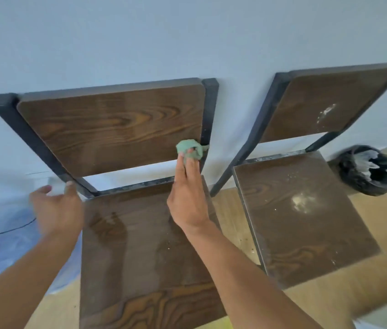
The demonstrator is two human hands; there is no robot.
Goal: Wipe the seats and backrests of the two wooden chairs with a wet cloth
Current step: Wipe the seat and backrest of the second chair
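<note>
1. Wall (140, 39), pale blue-grey, fills the top half; both chairs stand with their backs against it.
2. Left chair (145, 245): dark metal frame, wood-grain seat looks damp and mostly clean; backrest (109, 129) clean.
3. Right chair (306, 222), just beside the left one: seat carries a white dusty patch and specks; its backrest (325, 108) has white smears.
4. Floor (330, 293), light wood tone, with thin pale strands at the right edge.
5. Blue translucent object (3, 245) at lower left, blurred, cannot tell what it is; a dark cable crosses it.
6. Black bin (369, 169) right of the right chair, white scraps inside.
7. Right hand (187, 198) reaches over the left seat, fingers extended, fingertips clamping the cloth against the lower right corner of the left backrest.
8. Left hand (57, 210) open, fingers spread, thumb tip at the left frame post; grips nothing.
9. Green cloth (191, 149), bunched, touching backrest wood and frame post.
</note>
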